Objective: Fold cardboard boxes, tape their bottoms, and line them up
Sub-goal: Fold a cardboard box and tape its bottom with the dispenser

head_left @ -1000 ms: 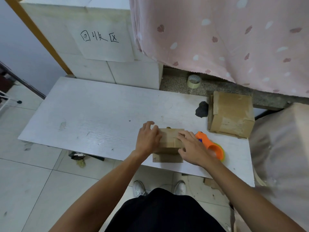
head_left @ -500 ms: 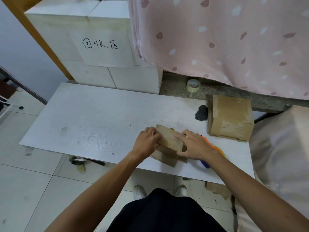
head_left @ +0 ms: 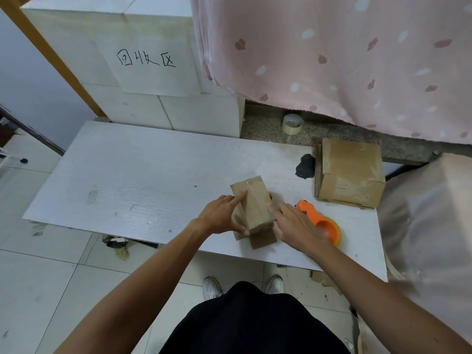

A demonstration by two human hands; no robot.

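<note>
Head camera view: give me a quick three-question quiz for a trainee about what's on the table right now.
1. True or false: the left hand and the right hand both touch the small box.
2. The orange tape dispenser lies: A) left of the small box, B) right of it, C) on top of it.
3. What stands on the stone ledge behind the table?
Key: 1 true; 2 B; 3 a tape roll.
</note>
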